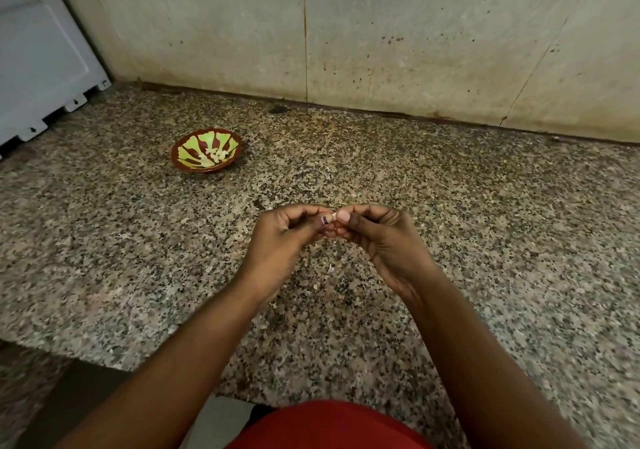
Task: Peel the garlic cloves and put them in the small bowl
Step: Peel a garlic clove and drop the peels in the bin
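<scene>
Both hands meet over the middle of the granite counter. My left hand and my right hand pinch a small pale garlic clove between thumbs and fingertips; most of it is hidden by the fingers. The small bowl, brown with a yellow-green pattern, sits on the counter to the far left of the hands. Several peeled pale cloves lie inside it.
The speckled granite counter ends at a stained grey wall. A white panel leans at the far left. Small bits of garlic skin lie below the hands. The counter's front edge steps back at lower left.
</scene>
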